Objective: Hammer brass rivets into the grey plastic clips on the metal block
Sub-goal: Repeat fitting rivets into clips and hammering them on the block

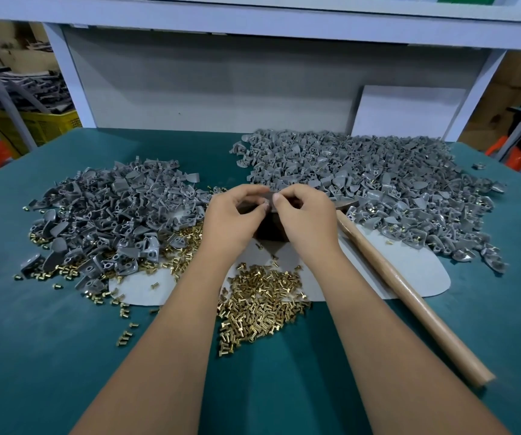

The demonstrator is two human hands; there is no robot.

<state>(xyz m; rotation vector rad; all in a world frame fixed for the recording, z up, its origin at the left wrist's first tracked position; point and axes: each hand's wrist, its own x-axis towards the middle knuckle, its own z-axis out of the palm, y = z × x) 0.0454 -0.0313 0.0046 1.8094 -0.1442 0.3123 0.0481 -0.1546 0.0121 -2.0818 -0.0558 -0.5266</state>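
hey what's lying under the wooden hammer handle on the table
The wooden hammer handle lies across a pale grey mat, its lower end on the green table. The hammer's head is hidden behind the right hand and grey clips.

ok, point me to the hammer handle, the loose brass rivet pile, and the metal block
hammer handle (409, 296): head view, mid-length of the wooden shaft.
brass rivet pile (262, 299): head view, centre of the heap.
metal block (270, 230): head view, dark front face below the hands.
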